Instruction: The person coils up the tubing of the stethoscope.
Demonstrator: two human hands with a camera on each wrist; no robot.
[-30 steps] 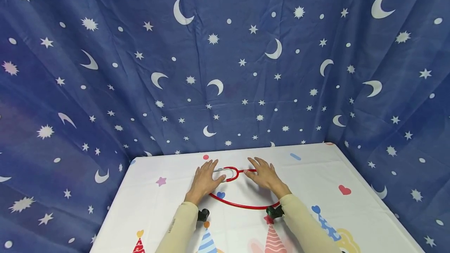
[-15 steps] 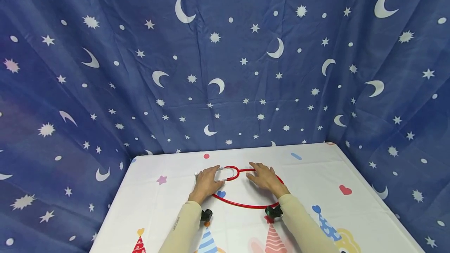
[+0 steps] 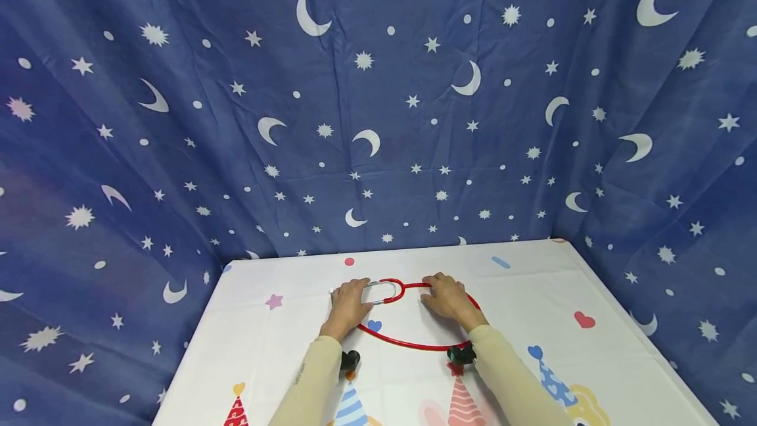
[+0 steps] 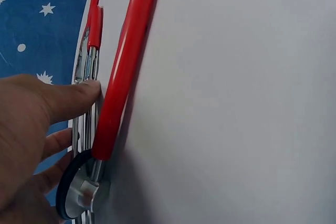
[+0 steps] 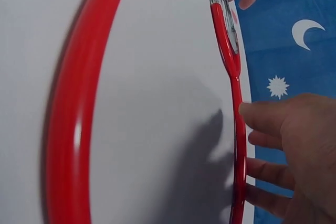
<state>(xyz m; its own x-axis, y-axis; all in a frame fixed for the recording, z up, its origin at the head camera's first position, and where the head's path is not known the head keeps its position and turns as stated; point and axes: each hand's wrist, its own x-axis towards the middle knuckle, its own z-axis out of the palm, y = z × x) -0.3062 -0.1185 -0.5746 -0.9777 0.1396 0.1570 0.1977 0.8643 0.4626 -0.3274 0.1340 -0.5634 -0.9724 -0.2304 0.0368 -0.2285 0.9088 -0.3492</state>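
Note:
A stethoscope with red tubing lies on the white tabletop, its tube looping toward the person. My left hand grips the metal ear tubes at the left end, with the thumb across them and the other fingers on the far side. Just below that thumb is the round metal chest piece with its black rim. My right hand bends loosely over the straight red stem right of the fork. Seen from the right wrist, its thumb tip and fingers come right up to the red stem.
A white cloth printed with party hats, hearts and a star covers the table. Behind and at both sides hangs a blue curtain with moons and stars. Dark wrist cameras sit under both forearms.
My left hand has come down onto the ear tubes and its fingers have closed in. My right hand has lowered to the red stem, its fingers more bent. The stethoscope lies in place.

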